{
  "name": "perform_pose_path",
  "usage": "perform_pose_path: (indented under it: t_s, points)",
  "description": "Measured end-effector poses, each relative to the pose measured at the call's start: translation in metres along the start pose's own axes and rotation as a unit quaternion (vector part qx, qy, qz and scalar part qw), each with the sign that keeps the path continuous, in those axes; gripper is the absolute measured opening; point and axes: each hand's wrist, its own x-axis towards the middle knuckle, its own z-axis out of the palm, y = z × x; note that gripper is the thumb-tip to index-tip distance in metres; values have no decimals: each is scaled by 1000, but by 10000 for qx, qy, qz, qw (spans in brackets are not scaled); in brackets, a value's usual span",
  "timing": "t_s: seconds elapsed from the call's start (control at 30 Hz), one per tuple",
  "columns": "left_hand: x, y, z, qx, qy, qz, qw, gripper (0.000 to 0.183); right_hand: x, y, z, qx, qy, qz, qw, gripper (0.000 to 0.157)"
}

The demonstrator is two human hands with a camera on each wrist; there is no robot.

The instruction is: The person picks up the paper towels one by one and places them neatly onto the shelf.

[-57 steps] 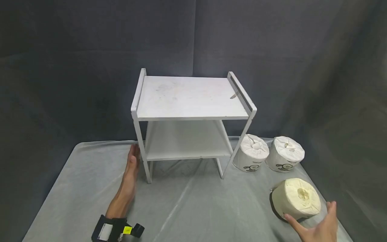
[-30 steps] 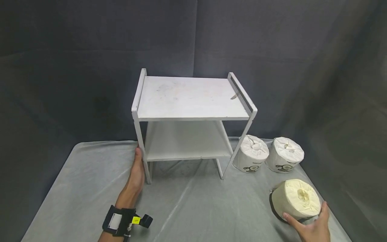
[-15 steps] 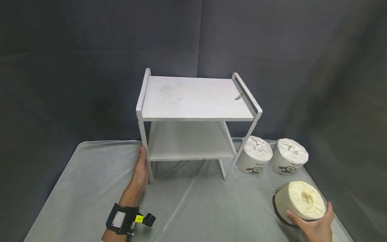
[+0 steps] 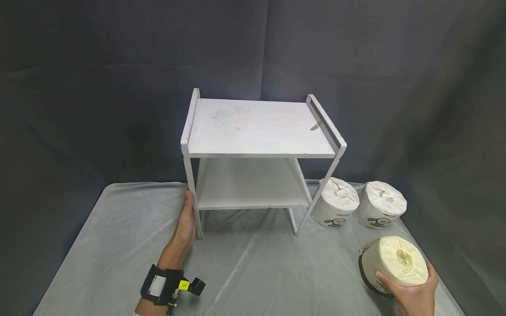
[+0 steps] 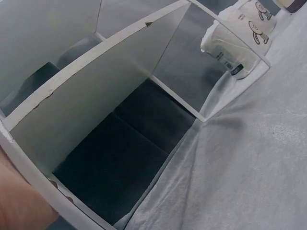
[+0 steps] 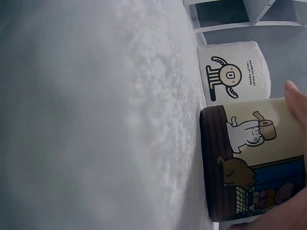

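Observation:
A white two-tier shelf rack [image 4: 257, 127] stands at the back of the cloth-covered table. My left hand [image 4: 183, 230] holds its left front leg [image 5: 29, 177], thumb on the near side; fingertips show past the leg in the left wrist view. At the front right, my right hand [image 4: 420, 293] grips a pale yellow wrapped toilet paper roll [image 4: 403, 263], thumb on its near side and fingers round its far right. The roll's wrapper [image 6: 254, 139] has cartoon cats and a dark brown base band. It sits upright, its base close to the cloth.
Two white wrapped toilet paper rolls [image 4: 341, 195] [image 4: 384, 197] stand side by side right of the rack, the nearer one partly behind its right leg. Grey cloth [image 4: 253, 272] covers the table. A dark curtain [image 4: 130, 87] hangs behind and along the right.
My left hand has moved right and forward onto the rack's left leg and taken hold of it. My right hand has closed round the yellow toilet paper roll. The head view has shifted slightly.

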Motion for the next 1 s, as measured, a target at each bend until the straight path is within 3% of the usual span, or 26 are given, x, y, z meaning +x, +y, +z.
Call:
perform_pose_path:
  t_s: [0.1, 0.27, 0.4, 0.6, 0.8, 1.0]
  points:
    - [0, 0, -1, -25, 4, -36, 10000, 79, 3, 1, 4, 331, 123, -341, 9988, 110]
    - [-1, 1, -2, -61, 13, -63, 10000, 79, 13, 3, 7, 1218, -106, -1082, 9866, 91]
    - [-1, 1, -2, -54, 29, -56, 10000, 80, 15, 4, 8, 1117, -106, -1189, 9865, 89]
    - [-1, 1, 0, -37, 24, -63, 10000, 79, 11, 4, 8, 723, 76, -929, 9930, 91]
    - [-1, 0, 1, -83, 35, -22, 10000, 81, 2, -1, 9, 178, 327, -296, 9989, 98]
    - [-1, 0, 2, -74, 41, -25, 10000, 83, -1, -1, 9, -285, 476, 226, 9982, 103]
